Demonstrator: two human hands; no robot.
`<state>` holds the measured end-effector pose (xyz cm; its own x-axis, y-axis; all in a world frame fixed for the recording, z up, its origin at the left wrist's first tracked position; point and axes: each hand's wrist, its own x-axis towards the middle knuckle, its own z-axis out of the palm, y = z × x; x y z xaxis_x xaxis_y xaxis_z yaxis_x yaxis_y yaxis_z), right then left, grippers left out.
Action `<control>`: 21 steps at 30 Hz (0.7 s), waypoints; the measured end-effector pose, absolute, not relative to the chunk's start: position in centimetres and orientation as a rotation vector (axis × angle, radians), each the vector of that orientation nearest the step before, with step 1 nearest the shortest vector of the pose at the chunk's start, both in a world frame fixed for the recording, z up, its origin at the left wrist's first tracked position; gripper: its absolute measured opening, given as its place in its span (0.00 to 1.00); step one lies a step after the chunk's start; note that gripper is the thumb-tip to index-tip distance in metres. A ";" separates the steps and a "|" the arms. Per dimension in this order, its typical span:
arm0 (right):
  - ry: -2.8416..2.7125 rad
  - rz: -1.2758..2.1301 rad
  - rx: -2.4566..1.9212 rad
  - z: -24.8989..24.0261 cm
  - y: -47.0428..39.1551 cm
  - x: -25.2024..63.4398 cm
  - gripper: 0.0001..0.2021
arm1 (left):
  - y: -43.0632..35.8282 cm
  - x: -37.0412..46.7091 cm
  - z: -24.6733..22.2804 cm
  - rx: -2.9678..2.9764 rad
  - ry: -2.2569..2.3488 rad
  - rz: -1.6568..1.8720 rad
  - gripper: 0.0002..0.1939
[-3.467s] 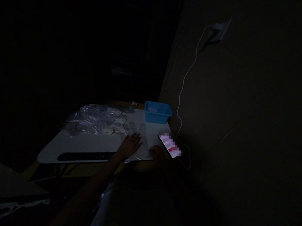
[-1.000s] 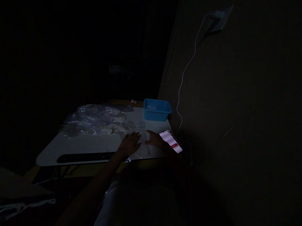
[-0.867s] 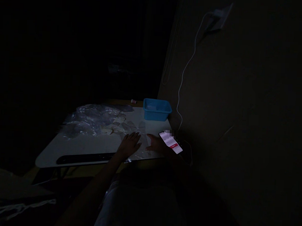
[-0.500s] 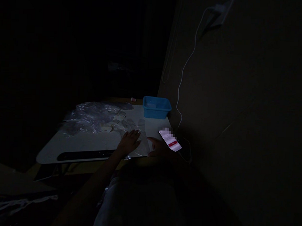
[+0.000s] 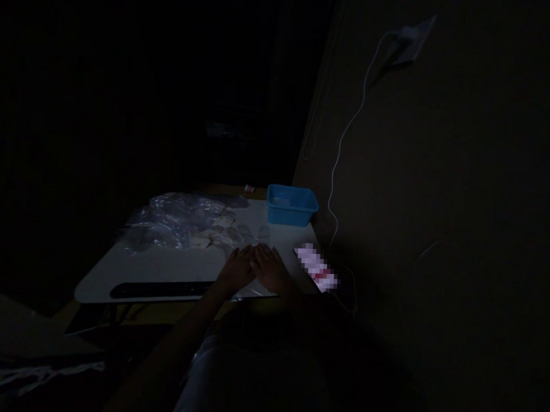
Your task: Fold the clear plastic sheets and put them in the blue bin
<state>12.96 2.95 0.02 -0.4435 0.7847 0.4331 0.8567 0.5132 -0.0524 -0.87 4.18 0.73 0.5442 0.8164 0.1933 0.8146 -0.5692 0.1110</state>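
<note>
My left hand (image 5: pixel 238 270) lies flat, palm down, on a clear plastic sheet or bag (image 5: pixel 255 288) near the front edge of the white table (image 5: pixel 163 265). Beside it, my right hand (image 5: pixel 271 270) is also flat on the plastic, its fingertips touching or slightly overlapping the fingers of the left. Neither hand grips anything. Just beyond the fingertips the plastic shows faint rounded shapes. A heap of crumpled clear plastic (image 5: pixel 174 217) covers the table's back left. The scene is very dark.
A blue basket (image 5: pixel 290 216) stands at the back right corner. A lit phone (image 5: pixel 315 267) lies right of my hands, with a white cable (image 5: pixel 333 178) running up to a wall socket (image 5: pixel 412 42). A small pinkish item (image 5: pixel 249 189) sits behind the table, and a dark slot (image 5: pixel 162 289) runs along the front.
My right hand has moved left, away from beside the phone, onto the plastic next to my left hand. The camera view has shifted slightly, so things appear lower and further right.
</note>
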 end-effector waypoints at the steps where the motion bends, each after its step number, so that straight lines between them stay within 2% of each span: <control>1: -2.367 -0.268 -1.362 -0.4 3.0 12.9 0.24 | 4.2 -0.9 0.7 2.748 1.441 0.358 0.27; 6: -2.366 -0.288 -1.415 -1.1 2.9 13.1 0.25 | 4.3 -1.0 0.4 2.699 1.402 0.598 0.29; 10: -2.388 -0.314 -1.412 -0.8 2.8 13.1 0.23 | 4.7 -2.3 0.0 2.498 1.426 1.145 0.23; 13: -2.376 -0.317 -1.436 -0.6 2.7 13.1 0.22 | 4.8 -4.2 0.1 2.122 1.643 1.566 0.21; 15: -2.366 -0.317 -1.463 -0.5 2.6 13.4 0.22 | 4.7 -5.5 0.5 1.931 1.872 1.520 0.20; 18: -2.349 -0.308 -1.509 -0.3 2.3 14.3 0.22 | 4.2 -6.8 1.6 1.806 2.208 1.096 0.20; 21: -2.347 -0.270 -1.506 -0.3 2.1 15.1 0.22 | 3.8 -6.7 2.3 2.055 2.167 0.812 0.20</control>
<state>15.13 2.10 -0.26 -0.3813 0.8428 0.3798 0.9071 0.4204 -0.0223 -6.74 3.79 2.31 -0.1177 0.9417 0.3153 0.9170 -0.0188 0.3985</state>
